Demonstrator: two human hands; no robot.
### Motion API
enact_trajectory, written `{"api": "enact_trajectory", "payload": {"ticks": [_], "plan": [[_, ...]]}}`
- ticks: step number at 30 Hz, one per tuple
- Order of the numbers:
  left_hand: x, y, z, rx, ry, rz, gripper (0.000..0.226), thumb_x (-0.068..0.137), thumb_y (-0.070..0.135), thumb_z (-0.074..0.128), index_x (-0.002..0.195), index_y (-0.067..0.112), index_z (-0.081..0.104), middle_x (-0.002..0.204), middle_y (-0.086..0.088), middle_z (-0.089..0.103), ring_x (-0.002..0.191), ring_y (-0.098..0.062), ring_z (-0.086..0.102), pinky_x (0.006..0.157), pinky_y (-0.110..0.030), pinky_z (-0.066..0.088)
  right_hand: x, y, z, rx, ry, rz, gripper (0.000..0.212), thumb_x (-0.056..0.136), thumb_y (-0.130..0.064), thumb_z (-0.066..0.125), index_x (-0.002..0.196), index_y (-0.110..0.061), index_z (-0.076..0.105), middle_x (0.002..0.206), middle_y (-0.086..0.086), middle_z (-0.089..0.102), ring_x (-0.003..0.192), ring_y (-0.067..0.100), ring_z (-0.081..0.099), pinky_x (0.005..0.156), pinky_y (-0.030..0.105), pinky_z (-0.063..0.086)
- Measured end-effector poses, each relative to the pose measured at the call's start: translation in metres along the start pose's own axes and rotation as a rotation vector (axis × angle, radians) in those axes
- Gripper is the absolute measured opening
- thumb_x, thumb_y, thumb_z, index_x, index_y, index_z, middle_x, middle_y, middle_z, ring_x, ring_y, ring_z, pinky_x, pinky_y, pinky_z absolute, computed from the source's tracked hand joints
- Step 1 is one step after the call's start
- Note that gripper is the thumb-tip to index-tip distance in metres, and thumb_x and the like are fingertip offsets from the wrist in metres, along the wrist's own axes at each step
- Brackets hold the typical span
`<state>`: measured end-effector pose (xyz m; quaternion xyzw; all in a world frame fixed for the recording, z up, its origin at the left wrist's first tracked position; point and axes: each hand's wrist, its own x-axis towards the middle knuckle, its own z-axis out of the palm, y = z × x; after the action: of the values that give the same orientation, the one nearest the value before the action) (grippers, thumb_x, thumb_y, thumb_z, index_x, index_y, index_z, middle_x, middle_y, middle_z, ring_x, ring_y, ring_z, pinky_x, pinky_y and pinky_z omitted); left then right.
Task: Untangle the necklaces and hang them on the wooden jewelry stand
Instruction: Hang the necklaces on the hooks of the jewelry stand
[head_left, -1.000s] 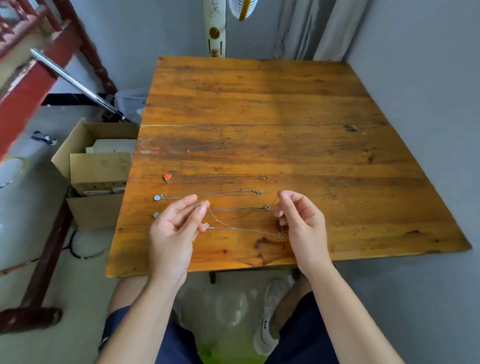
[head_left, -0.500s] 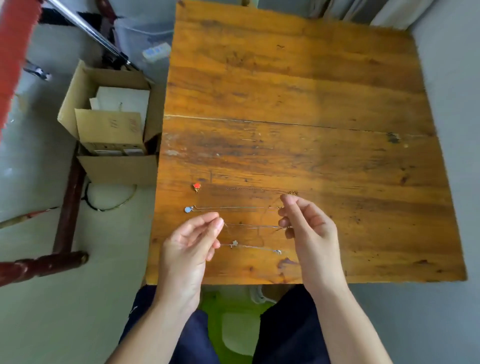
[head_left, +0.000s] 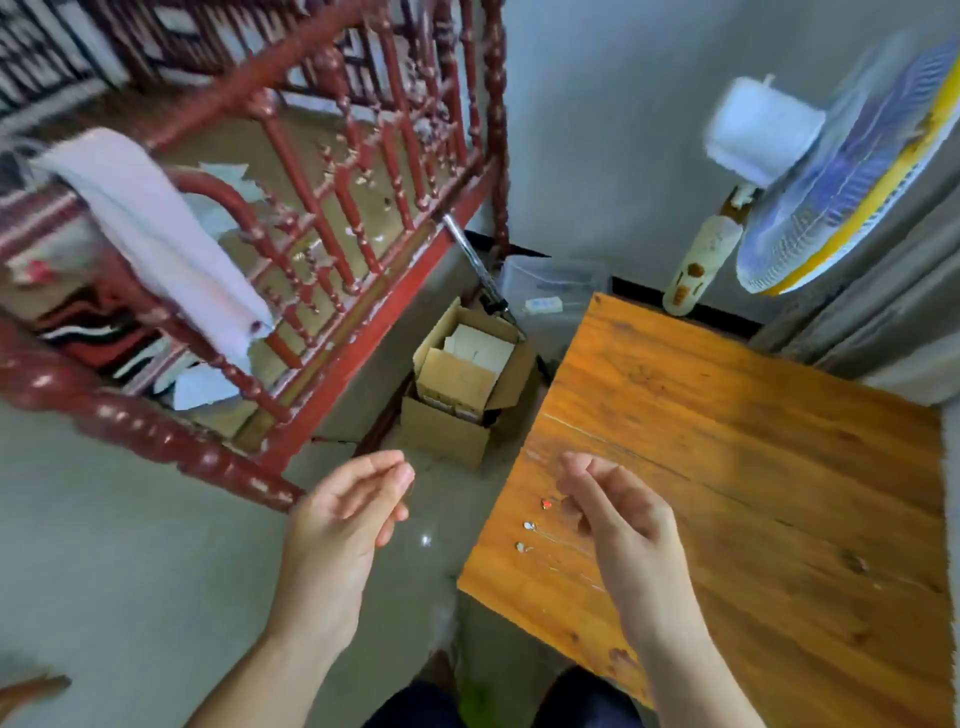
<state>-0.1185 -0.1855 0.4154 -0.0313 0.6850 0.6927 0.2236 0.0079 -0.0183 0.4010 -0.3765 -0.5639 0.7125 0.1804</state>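
Swung leftward since earlier: view, both hands | left hand (head_left: 340, 512), right hand (head_left: 621, 514) fingers pinched, apparently on one necklace (head_left: 426, 540) | light, limp, snag-prone; clasp-end grip advised

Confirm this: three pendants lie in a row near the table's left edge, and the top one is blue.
Not quite. The top pendant is red, not blue; the head view shows it. The other two pendants look silvery, and all three lie near the table's left edge.

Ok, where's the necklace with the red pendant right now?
The red pendant lies near the left edge of the wooden table, just left of the right hand, above two silver pendants.
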Motion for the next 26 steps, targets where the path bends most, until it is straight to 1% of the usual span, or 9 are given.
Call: {"api": "enact_trajectory", "payload": {"ticks": [2,4,7,9,11,13,17,21,26], "plan": [[-0.018,0.009,-0.021,-0.044,0.145,0.07,0.017,0.08,0.016,0.073,0.097,0.014,0.073,0.083,-0.007,0.071,0.063,-0.014,0.055,0.058,-0.024,0.045,0.0,-0.005,0.017,-0.049,-0.118,-0.013,0.02,0.094,-0.033,0.063,0.089,-0.019,0.076,0.08,-0.003,0.066,0.074,0.008,0.058,0.067,0.022,0.046],[-0.04,0.012,-0.045,-0.072,0.305,0.119,0.013,0.081,0.015,0.073,0.094,0.017,0.074,0.08,-0.004,0.071,0.065,-0.015,0.057,0.064,-0.028,0.045,-0.002,-0.007,0.04,-0.094,-0.233,-0.026,0.02,0.096,-0.032,0.062,0.089,-0.02,0.076,0.081,-0.008,0.067,0.078,0.003,0.06,0.072,0.022,0.046],[-0.069,0.008,-0.083,-0.106,0.522,0.15,0.01,0.081,0.015,0.073,0.088,0.024,0.075,0.078,0.001,0.073,0.068,-0.014,0.062,0.066,-0.027,0.048,-0.011,-0.005,0.08,-0.196,-0.391,-0.055,0.021,0.097,-0.035,0.06,0.089,-0.021,0.074,0.078,-0.015,0.065,0.077,-0.001,0.058,0.073,0.018,0.047],[-0.084,0.007,-0.109,-0.118,0.624,0.164,0.01,0.082,0.016,0.073,0.086,0.025,0.075,0.082,-0.002,0.074,0.07,-0.014,0.065,0.067,-0.027,0.051,-0.017,0.001,0.109,-0.253,-0.478,-0.064,0.022,0.096,-0.037,0.061,0.089,-0.021,0.074,0.078,-0.011,0.064,0.076,0.003,0.058,0.075,0.02,0.048],[-0.095,0.007,-0.139,-0.11,0.725,0.193,0.009,0.084,0.014,0.071,0.091,0.02,0.074,0.083,-0.006,0.073,0.069,-0.012,0.065,0.065,-0.021,0.054,-0.025,0.007,0.142,-0.297,-0.559,-0.043,0.021,0.096,-0.036,0.062,0.09,-0.021,0.075,0.076,-0.008,0.062,0.072,0.004,0.056,0.074,0.023,0.047],[-0.102,0.005,-0.172,-0.075,0.833,0.213,0.011,0.086,0.011,0.07,0.095,0.013,0.072,0.08,-0.009,0.071,0.063,-0.007,0.062,0.06,-0.012,0.051,-0.034,0.015,0.178,-0.358,-0.63,-0.031,0.018,0.096,-0.033,0.063,0.092,-0.021,0.075,0.071,-0.009,0.061,0.067,0.002,0.054,0.068,0.019,0.045],[-0.097,-0.015,-0.248,-0.111,0.985,0.166,0.011,0.086,0.009,0.07,0.095,0.014,0.072,0.078,-0.007,0.07,0.058,-0.005,0.06,0.057,-0.012,0.049,-0.048,0.042,0.263,-0.494,-0.762,-0.064,0.012,0.094,-0.03,0.064,0.096,-0.024,0.074,0.07,-0.01,0.066,0.067,-0.001,0.059,0.07,0.022,0.046],[-0.078,-0.034,-0.34,-0.224,1.102,0.102,0.011,0.085,0.011,0.071,0.093,0.019,0.072,0.077,0.001,0.071,0.06,-0.006,0.062,0.058,-0.012,0.049,-0.062,0.078,0.365,-0.618,-0.844,-0.089,0.009,0.094,-0.027,0.066,0.095,-0.029,0.074,0.075,-0.005,0.072,0.071,0.005,0.065,0.071,0.026,0.048],[-0.051,-0.016,-0.45,-0.268,1.186,0.087,0.011,0.085,0.013,0.072,0.092,0.022,0.072,0.077,0.001,0.07,0.061,-0.007,0.062,0.053,-0.012,0.046,-0.084,0.094,0.494,-0.667,-0.995,-0.112,0.012,0.094,-0.016,0.066,0.097,-0.025,0.073,0.08,0.004,0.072,0.072,0.007,0.063,0.07,0.021,0.05]]}}
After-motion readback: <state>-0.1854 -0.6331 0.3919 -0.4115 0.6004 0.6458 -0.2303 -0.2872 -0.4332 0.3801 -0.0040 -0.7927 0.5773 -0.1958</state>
